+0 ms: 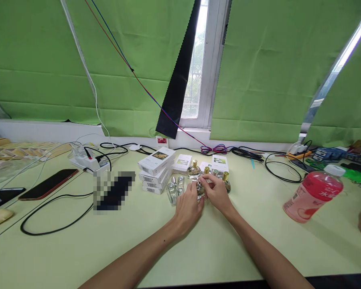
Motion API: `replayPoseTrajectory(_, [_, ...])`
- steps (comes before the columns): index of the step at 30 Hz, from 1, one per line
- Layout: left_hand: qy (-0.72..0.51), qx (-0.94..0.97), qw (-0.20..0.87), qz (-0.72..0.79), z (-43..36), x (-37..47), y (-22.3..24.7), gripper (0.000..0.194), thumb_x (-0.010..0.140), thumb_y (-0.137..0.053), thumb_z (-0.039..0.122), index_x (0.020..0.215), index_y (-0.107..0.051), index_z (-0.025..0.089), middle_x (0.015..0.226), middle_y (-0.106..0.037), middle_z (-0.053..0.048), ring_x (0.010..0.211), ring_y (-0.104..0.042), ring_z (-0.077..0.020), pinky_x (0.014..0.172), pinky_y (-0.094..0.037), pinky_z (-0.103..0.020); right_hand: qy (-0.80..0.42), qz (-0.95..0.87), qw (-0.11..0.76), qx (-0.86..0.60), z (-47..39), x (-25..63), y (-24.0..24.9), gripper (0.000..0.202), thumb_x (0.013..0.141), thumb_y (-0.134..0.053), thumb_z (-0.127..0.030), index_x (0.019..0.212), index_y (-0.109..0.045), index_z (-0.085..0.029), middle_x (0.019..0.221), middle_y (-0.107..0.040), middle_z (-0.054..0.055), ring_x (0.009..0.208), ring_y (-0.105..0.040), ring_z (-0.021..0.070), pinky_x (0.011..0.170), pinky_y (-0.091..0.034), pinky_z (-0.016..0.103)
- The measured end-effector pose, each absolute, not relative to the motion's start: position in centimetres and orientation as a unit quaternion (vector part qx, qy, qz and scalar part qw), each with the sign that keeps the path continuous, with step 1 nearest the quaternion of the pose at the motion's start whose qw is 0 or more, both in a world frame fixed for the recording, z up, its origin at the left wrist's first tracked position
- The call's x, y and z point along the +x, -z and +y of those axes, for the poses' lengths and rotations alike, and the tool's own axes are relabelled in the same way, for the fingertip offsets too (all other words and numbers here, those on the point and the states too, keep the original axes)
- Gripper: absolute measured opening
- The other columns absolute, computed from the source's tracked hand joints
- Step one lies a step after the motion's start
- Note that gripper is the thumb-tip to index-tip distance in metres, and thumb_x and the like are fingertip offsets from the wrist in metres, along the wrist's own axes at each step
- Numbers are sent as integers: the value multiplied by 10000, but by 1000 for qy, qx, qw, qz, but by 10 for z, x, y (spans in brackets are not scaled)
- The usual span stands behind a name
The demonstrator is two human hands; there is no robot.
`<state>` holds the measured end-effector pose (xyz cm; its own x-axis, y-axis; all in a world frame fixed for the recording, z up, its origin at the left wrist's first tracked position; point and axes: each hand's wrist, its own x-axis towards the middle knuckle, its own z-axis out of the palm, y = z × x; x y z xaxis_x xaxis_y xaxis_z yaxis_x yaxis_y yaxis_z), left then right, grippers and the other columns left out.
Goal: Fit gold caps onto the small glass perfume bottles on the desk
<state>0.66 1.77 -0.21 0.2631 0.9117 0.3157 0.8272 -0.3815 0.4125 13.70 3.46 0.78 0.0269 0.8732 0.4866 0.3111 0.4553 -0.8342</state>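
Left hand (188,205): fingers curled round a small glass bottle (200,190) | right hand (217,193): fingertips gathered at its top, grip cannot be told | step: apparently working the bottle's top; next move seems to call for steady left-hand support | beyond: gold-topped bottle (194,171), worktop (222,253)

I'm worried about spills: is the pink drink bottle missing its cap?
No, a white cap sits on top of the pink drink bottle.
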Motion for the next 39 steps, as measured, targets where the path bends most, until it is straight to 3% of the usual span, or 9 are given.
replayPoseTrajectory(15, [-248, 793, 92, 549, 16, 7, 1, 366, 919, -497, 235, 1278, -439, 188, 1197, -613, -112, 1045, -632, -257, 738, -435, -316, -220, -670, 537, -463, 35, 138, -11, 293, 924, -524, -442, 790, -620, -200, 559, -575, -7, 446, -525, 146, 422, -401, 246])
replayPoseTrajectory(32, [-247, 792, 96, 550, 15, 8, -2, 385, 917, -498, 229, 1293, -434, 175, 1203, -622, -113, 1037, -632, -259, 734, -425, -322, -126, -731, 517, -426, 40, 142, -7, 243, 979, -462, -290, 819, -619, -196, 858, -657, 69, 771, -599, 191, 660, -491, 281])
replayPoseTrajectory(39, [-246, 792, 99, 549, 16, 7, -1, 374, 923, -490, 235, 1289, -436, 177, 1217, -616, -121, 1057, -626, -262, 740, -422, -316, -106, -745, 505, -421, 41, 143, -7, 257, 986, -441, -264, 801, -607, -201, 851, -646, 66, 762, -582, 191, 654, -459, 287])
